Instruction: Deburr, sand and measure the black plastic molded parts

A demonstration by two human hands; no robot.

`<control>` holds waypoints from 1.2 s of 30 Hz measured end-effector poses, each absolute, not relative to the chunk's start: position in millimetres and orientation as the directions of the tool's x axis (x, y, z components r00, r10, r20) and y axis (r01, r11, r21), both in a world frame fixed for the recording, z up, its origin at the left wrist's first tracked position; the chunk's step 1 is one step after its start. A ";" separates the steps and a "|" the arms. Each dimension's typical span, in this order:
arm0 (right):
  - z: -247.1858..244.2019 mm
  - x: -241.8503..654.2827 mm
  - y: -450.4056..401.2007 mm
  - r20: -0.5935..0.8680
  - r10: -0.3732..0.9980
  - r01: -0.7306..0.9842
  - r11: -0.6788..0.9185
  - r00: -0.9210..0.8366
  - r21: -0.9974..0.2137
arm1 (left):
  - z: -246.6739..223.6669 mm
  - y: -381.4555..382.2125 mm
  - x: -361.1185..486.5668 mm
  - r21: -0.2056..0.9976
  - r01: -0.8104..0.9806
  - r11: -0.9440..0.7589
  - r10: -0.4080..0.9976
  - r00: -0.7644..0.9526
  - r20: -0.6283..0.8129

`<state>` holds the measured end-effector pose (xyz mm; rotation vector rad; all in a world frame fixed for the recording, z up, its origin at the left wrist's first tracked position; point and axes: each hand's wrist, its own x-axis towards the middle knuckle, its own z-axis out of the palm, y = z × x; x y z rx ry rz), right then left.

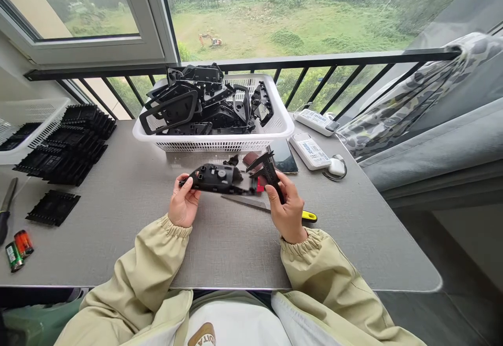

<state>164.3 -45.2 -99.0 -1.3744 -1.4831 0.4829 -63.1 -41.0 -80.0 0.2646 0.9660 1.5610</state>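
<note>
Matt black plastic part, white plastic basket

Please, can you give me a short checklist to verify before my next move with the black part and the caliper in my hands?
1. Black plastic part gripped by left hand: ok.
2. Caliper held in right hand: ok.
3. Caliper jaws seated on the part: cannot tell, the view there is blurred.
4. Caliper scale readable: cannot tell, too small in this view.
5. Yellow-handled blade lying away from the hands: not ok, it lies directly beneath them.
6. White plastic basket standing clear of the hands: ok.
</note>
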 end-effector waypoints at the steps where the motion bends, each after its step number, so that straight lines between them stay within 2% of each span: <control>1: -98.9 163.5 -45.9 0.387 0.914 0.498 0.282 0.121 -0.820 | -80.2 -40.6 -63.1 0.684 -0.727 0.059 0.902 -0.254 -0.348; 5: -101.6 154.6 -51.3 0.320 0.934 0.463 0.357 -0.159 -0.812 | -82.6 -40.6 -59.9 0.626 -0.775 0.088 0.899 -0.209 -0.385; 7: -103.3 149.9 -54.0 0.290 0.926 0.451 0.372 -0.241 -0.811 | -83.2 -41.7 -58.4 0.597 -0.791 0.131 0.895 -0.165 -0.414; 10: -104.7 146.5 -56.1 0.279 0.923 0.445 0.375 -0.266 -0.813 | -82.1 -44.5 -58.6 0.548 -0.800 0.246 0.896 -0.029 -0.444; 13: -104.9 147.0 -56.0 0.300 0.921 0.421 0.382 -0.249 -0.823 | -80.9 -48.0 -59.6 0.512 -0.762 0.398 0.890 0.186 -0.415; 16: -105.0 148.3 -55.0 0.308 0.917 0.384 0.388 -0.254 -0.838 | -81.8 -51.7 -58.4 0.542 -0.695 0.473 0.879 0.325 -0.350; 21: -103.7 148.7 -53.9 0.325 0.909 0.356 0.404 -0.262 -0.843 | -84.1 -55.7 -55.1 0.614 -0.607 0.506 0.860 0.407 -0.307; 24: -102.5 148.5 -53.6 0.343 0.902 0.349 0.421 -0.263 -0.837 | -85.0 -55.5 -55.2 0.637 -0.588 0.498 0.865 0.393 -0.313; 29: -103.6 148.1 -53.2 0.361 0.904 0.372 0.424 -0.227 -0.826 | -90.2 -52.9 -55.8 0.611 -0.654 0.447 0.894 0.306 -0.327; 36: -107.4 148.4 -51.3 0.323 0.923 0.412 0.383 -0.210 -0.827 | -91.9 -52.6 -47.8 0.710 -0.516 0.479 0.867 0.154 -0.474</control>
